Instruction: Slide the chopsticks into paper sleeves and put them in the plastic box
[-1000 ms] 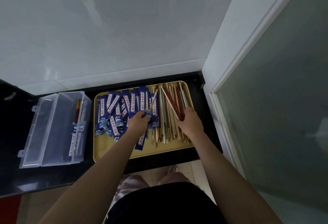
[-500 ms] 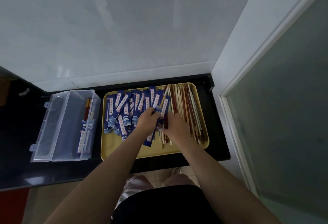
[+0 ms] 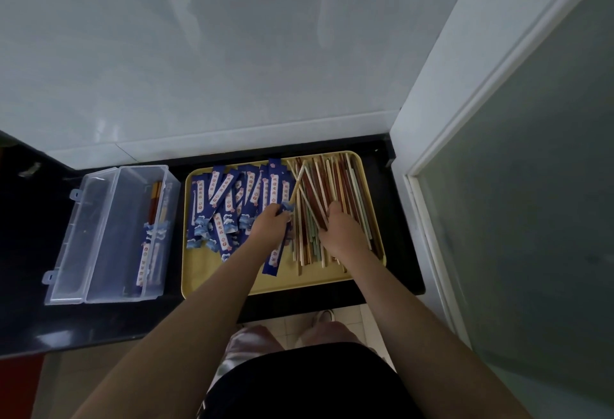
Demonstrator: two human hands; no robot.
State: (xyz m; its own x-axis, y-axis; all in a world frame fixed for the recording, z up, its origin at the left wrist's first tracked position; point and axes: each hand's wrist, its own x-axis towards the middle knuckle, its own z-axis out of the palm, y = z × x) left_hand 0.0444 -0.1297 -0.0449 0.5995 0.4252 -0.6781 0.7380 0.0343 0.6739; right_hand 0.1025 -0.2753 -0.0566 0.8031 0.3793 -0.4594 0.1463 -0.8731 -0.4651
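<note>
A yellow tray (image 3: 232, 279) on the black counter holds a heap of blue paper sleeves (image 3: 229, 199) on its left half and a pile of loose chopsticks (image 3: 335, 182) on its right half. My left hand (image 3: 270, 224) grips one blue sleeve (image 3: 274, 259) with a pale chopstick (image 3: 296, 186) sticking out of its far end. My right hand (image 3: 339, 229) lies on the chopstick pile, fingers curled round a few sticks. The clear plastic box (image 3: 109, 236), lid open, stands left of the tray with a few sleeved chopsticks (image 3: 153, 239) inside.
A white tiled wall (image 3: 232, 53) rises behind the counter. A white door frame (image 3: 442, 139) and frosted glass door stand close on the right. The counter's front edge (image 3: 99, 339) runs just before my body.
My right hand moved from beside my left hand back to the right onto the chopstick pile. My left hand keeps hold of the sleeve with one chopstick in it.
</note>
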